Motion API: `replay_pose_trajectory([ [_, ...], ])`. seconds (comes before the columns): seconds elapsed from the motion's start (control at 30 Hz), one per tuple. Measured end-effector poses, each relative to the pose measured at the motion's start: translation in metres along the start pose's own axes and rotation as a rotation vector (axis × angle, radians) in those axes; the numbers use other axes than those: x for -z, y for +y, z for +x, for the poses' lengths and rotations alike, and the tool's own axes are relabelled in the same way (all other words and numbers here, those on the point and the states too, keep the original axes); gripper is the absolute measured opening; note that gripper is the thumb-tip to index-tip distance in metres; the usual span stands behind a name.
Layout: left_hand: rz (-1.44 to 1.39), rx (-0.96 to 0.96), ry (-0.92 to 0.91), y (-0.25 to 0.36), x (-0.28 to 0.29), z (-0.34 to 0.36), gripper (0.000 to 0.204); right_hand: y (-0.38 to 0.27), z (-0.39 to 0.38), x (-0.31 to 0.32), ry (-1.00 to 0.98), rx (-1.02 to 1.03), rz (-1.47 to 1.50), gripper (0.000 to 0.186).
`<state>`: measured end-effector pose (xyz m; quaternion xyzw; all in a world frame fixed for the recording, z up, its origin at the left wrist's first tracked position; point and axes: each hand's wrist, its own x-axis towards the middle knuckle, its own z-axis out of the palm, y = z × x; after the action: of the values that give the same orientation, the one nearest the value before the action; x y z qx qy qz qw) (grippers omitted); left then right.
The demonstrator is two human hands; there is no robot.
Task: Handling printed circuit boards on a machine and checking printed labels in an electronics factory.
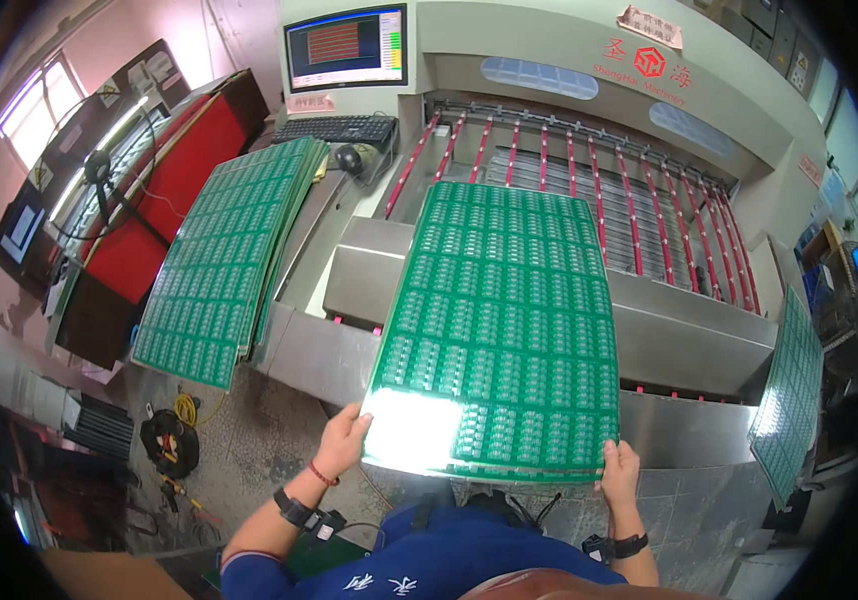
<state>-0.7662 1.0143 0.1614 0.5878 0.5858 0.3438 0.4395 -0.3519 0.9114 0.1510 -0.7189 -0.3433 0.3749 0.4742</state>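
A large green circuit board panel (494,310), patterned with rows of small units and bright with glare at its lower left, is held out over the front of a pale machine. My left hand (344,440) is closed on its lower left corner, a red string on that wrist. My right hand (617,470) grips the lower right corner. Beyond the panel, rows of pink rollers (634,225) run inside the machine's open bed. A stack of similar green panels (204,260) leans on the left; another green panel (787,395) stands at the right.
A monitor (344,45), keyboard (329,127) and mouse (349,158) sit at the machine's upper left. A red and black machine (154,185) stands behind the left stack. Coiled hoses and cables (171,440) lie on the floor at lower left. A steel ledge (299,355) edges the machine.
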Motion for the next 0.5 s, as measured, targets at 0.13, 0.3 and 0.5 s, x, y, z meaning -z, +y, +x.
replay_pose_trajectory([
  [0.13,0.21,-0.057,-0.048,0.022,0.023,0.076,0.029,-0.029,0.041,-0.031,0.0,-0.012,-0.027,0.03],
  [0.3,0.303,-0.126,-0.117,0.045,0.053,0.167,0.029,-0.052,0.087,-0.077,0.056,-0.04,-0.177,0.037],
  [0.5,0.251,-0.212,-0.13,0.045,0.077,0.255,0.031,-0.074,0.133,-0.12,0.072,-0.107,-0.264,0.044],
])
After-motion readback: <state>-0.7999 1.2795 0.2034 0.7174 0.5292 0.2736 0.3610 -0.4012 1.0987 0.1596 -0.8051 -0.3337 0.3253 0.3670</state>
